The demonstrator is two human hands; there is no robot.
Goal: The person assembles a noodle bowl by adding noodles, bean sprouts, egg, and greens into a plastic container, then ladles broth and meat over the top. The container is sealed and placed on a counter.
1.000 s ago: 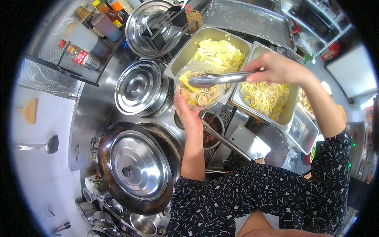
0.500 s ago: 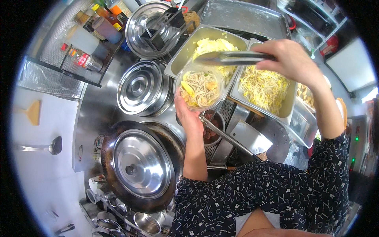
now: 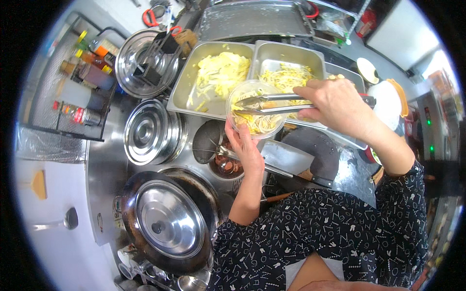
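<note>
My left hand (image 3: 247, 150) is closed around the lower side of a clear round plastic bowl (image 3: 230, 106), its thumb against the wall. Pale noodles (image 3: 266, 124) with yellow bits lie in the bowl. In my right hand (image 3: 335, 102) I grip metal tongs (image 3: 279, 97), whose tips reach down over the noodles. The bowl is held above the front edges of two steel trays. Yellow cooked shreds, perhaps cabbage (image 3: 221, 72), fill part of the left tray (image 3: 189, 60). Bean sprouts (image 3: 291, 73) lie in the right tray (image 3: 291, 48), partly hidden by my right hand.
At left stand a lidded steel pot (image 3: 145, 131) and a wok (image 3: 128, 208) with a domed lid (image 3: 170, 220). A cleaver (image 3: 289, 157) lies below the bowl, near a strainer (image 3: 206, 140) over a pot of brownish pieces. A bottle rack (image 3: 92, 138) is at far left.
My right hand has lowered the tongs from above the trays to the noodles in the bowl. The bowl now sits nearer the sprout tray, and the head view has shifted.
</note>
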